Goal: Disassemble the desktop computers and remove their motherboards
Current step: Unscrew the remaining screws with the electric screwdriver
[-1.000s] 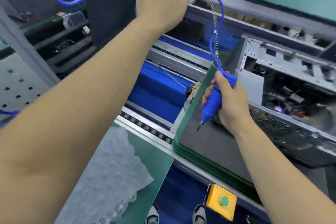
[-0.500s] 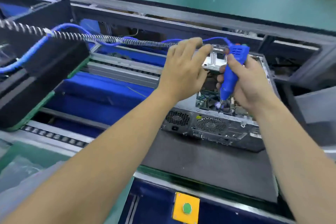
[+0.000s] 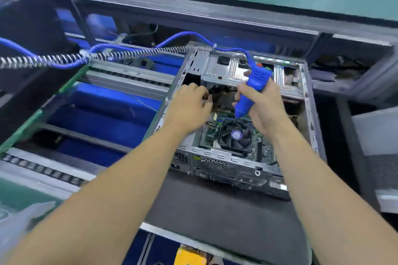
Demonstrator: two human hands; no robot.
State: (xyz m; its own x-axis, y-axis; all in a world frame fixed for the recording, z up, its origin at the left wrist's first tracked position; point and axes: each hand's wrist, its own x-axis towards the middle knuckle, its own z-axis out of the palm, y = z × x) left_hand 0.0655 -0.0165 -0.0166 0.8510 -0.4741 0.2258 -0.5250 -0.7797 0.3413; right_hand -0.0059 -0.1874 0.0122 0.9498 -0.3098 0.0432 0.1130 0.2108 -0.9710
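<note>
1. Moved since half a second ago: left hand off the blue cord and down into the open case; right hand lowered with the tool, so that unfastening inside can begin.
2. Nearest: yellow button box at the bottom edge, below the dark mat on the table.
3. On the mat: desktop computer case, side panel off, perforated rear face toward the viewer.
4. Inside, low in the case: motherboard, green, lying flat and not yet removed, with a round black cooler fan seated on it.
5. Above the fan: right hand gripping the blue electric screwdriver, bit pointing down just beyond the fan's far edge.
6. Left of it: left hand with fingers curled at dark cables; whether pinching them, cannot tell.
7. Beyond: silver drive cage at the case's far end.
8. Farthest: coiled spring and blue cord running off left over the conveyor rails.
</note>
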